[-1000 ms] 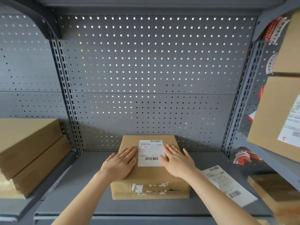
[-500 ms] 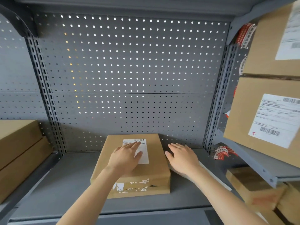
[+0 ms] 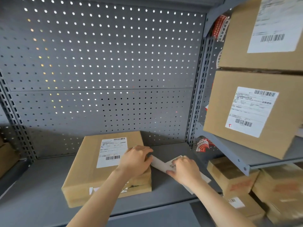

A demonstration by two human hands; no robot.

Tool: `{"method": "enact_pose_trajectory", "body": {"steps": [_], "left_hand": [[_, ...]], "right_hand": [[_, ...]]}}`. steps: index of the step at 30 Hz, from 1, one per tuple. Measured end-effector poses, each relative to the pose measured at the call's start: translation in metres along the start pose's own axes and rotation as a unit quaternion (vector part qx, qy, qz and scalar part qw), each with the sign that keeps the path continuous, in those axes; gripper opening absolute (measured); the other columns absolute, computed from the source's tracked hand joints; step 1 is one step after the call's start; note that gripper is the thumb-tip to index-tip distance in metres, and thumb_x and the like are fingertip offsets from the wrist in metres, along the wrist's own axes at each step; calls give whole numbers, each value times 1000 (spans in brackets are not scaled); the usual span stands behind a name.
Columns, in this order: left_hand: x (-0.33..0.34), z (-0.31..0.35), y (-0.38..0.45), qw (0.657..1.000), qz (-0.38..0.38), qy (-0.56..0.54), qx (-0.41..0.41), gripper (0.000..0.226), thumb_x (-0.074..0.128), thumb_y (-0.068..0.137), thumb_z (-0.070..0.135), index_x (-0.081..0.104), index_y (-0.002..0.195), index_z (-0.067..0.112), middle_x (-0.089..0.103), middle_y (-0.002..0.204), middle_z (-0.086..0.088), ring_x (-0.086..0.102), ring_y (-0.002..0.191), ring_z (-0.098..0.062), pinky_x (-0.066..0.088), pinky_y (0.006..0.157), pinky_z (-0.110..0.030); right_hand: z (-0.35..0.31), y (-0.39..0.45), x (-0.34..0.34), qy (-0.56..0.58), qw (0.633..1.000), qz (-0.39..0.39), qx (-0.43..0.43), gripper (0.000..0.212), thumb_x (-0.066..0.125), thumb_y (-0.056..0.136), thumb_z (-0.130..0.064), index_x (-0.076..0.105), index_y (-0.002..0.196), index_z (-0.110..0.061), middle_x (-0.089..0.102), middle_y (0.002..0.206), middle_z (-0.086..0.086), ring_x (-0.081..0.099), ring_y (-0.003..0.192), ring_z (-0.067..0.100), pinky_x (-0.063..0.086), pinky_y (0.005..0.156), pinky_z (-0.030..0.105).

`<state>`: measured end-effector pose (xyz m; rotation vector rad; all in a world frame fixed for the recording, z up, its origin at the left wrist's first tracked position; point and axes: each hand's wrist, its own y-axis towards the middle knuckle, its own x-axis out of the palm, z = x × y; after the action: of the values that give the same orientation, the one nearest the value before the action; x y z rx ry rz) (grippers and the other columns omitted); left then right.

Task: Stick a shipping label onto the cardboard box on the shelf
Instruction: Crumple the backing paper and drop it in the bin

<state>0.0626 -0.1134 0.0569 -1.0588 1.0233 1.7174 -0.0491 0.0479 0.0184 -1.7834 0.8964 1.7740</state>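
A flat cardboard box [image 3: 85,177] lies on the grey shelf [image 3: 41,194], with a white shipping label [image 3: 113,151] stuck flat on its top. My left hand [image 3: 136,161] rests at the box's right edge, its fingers curled at the left end of a loose white label sheet [image 3: 159,164]. My right hand [image 3: 185,171] grips the same sheet just right of the box, thumb under its edge. The sheet is bent upward between my hands, and its far part is hidden under my right hand.
A perforated grey back panel [image 3: 106,71] closes the bay. To the right, labelled cardboard boxes [image 3: 246,112] sit on a higher shelf, more boxes [image 3: 237,185] are below, and rolls of red-and-white tape [image 3: 203,145] hang by the upright. Another box [image 3: 6,156] is at the far left.
The view has swung right. Both hands left the box top: the left slid to its right edge, and the right went to the loose sheet beside the box, whose end is now lifted.
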Motion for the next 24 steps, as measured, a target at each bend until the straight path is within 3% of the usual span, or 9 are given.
{"method": "enact_pose_trajectory", "body": {"steps": [7,11,14,16,19,22,24], "left_hand": [[8,6,5,1000,0,-2,24,38,47,93,38,53,130,30,55,135,8,49,122,-16,34,104,-30],[7,3,7,999,15,7,28,43,48,93,37,45,136,32,52,138,5,46,126,-19,33,106,-31],[1,1,9,997,65,13,32,48,51,92,35,41,139,32,50,140,6,41,131,-17,30,107,-32],[-7,-4,7,995,97,6,29,49,54,91,35,42,138,30,51,139,6,41,131,-16,32,106,-32],[-24,-19,-4,988,155,2,23,45,59,89,31,50,133,26,58,132,5,45,127,-19,36,100,-33],[-45,-44,-24,974,224,26,0,35,66,85,26,62,119,23,66,119,2,56,115,-25,44,92,-38],[-60,-62,-41,965,259,43,-22,26,68,84,23,67,110,22,69,110,2,61,105,-27,46,86,-39]], "right_hand": [[0,-8,3,14,1000,23,10,27,57,88,-37,71,100,-19,69,99,4,56,106,22,43,82,32],[-3,-8,-14,67,994,80,19,18,55,91,-29,66,102,-20,65,87,2,59,93,22,42,73,30],[-12,-5,-35,98,984,147,1,14,55,90,-24,65,96,-17,52,74,-3,59,77,23,45,65,33],[-22,0,-46,129,973,189,-22,12,55,89,-18,65,94,-15,55,72,-1,55,69,23,38,57,31],[-42,7,-59,155,964,210,-55,10,56,89,-18,63,97,-18,65,80,1,56,67,21,32,52,26],[-71,16,-64,184,954,215,-96,11,58,90,-21,62,100,-20,67,82,0,58,64,18,44,51,26],[-96,19,-66,210,946,212,-129,12,58,90,-20,61,101,-19,66,84,-1,55,61,15,42,49,23]]}}
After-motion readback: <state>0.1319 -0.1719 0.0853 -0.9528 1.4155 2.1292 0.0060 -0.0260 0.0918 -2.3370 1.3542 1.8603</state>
